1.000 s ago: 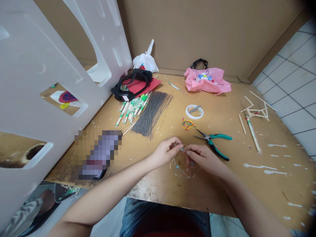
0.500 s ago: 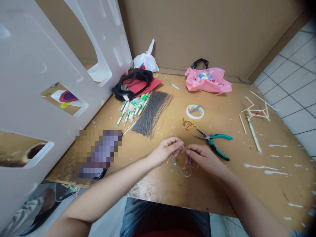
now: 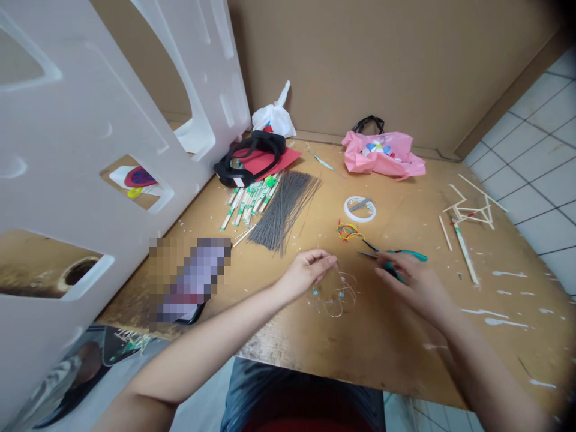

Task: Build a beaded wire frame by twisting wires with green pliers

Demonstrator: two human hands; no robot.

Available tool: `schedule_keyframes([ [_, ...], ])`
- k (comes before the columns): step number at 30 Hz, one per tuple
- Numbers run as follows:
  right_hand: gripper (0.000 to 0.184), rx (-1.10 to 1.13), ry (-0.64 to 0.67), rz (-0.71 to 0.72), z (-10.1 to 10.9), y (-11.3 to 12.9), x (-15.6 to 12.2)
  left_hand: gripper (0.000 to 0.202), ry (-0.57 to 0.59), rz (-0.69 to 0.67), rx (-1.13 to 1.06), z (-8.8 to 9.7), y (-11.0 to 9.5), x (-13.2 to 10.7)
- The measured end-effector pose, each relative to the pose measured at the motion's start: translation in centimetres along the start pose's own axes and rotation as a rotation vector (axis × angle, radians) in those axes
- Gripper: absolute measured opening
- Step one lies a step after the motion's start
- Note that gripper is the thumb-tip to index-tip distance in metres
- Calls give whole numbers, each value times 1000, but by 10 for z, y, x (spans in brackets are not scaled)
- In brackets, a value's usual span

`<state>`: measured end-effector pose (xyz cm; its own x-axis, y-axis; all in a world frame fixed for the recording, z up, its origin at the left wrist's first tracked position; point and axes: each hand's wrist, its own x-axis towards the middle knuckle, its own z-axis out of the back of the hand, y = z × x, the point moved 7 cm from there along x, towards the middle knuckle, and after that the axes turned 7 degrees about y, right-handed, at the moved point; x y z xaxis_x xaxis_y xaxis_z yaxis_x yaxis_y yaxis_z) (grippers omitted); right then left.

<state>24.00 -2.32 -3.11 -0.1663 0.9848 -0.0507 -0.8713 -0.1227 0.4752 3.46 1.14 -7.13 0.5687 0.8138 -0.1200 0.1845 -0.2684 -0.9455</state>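
Observation:
My left hand (image 3: pixel 310 270) is closed, pinching the upper end of a thin, clear wire or thread loop between thumb and fingers. Small blue beads (image 3: pixel 341 294) sit on the loop, which hangs below the fingertips over the table. To its right, my right hand (image 3: pixel 411 282) hovers at the green-handled pliers (image 3: pixel 416 256), its thumb and fingers apart. It covers the middle of the pliers, and I cannot tell whether it touches them. The pliers' jaws point left, close to a coil of coloured wires (image 3: pixel 347 231).
Farther back lie a bundle of grey wires (image 3: pixel 281 216), a white ring (image 3: pixel 345 210), packaged sticks (image 3: pixel 243 204) and a black headset strap (image 3: pixel 225 174). A pink bag (image 3: pixel 355 159) stands at the back. Stick pieces (image 3: pixel 465 255) lie right; a blurred phone-like object (image 3: pixel 198 279) lies left.
My right hand has let go of the beaded loop and moved right to the pliers. The left hand still pinches the loop. The whole view has shifted slightly.

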Motion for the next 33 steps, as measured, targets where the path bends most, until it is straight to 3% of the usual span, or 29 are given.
schedule_keyframes([
  [2, 54, -289, -34, 17, 8, -25, -7, 34, 14, 14, -58, 2, 1, 0],
  [5, 64, -511, 27, 4, 5, -55, -16, 33, 75, 30, -135, -1, -1, -1],
  [9, 69, -650, 65, -24, 1, -61, -15, 32, 140, -7, -146, -6, -7, -2],
  [14, 67, -789, 145, -9, 0, -44, -2, 32, 149, -20, -90, -9, -8, -4],
  [19, 40, -931, 98, 17, 2, -25, 2, 33, 140, -16, -26, -8, -6, -4],
  [22, 34, -862, 51, -19, 12, -25, 3, 33, 151, -30, 21, -6, -8, -4],
  [25, 33, -627, 63, -74, 29, -30, -3, 34, 182, -29, 84, -5, -11, -4],
  [27, 33, -377, 180, 0, 30, -21, -12, 33, 210, -40, 187, -5, -17, -4],
  [29, 36, -283, 240, 172, 31, 3, -26, 31, 191, -117, 364, -4, -28, -6],
  [33, 36, -594, 63, 322, 35, 49, -43, 28, 87, -326, 624, -5, -48, -12],
])
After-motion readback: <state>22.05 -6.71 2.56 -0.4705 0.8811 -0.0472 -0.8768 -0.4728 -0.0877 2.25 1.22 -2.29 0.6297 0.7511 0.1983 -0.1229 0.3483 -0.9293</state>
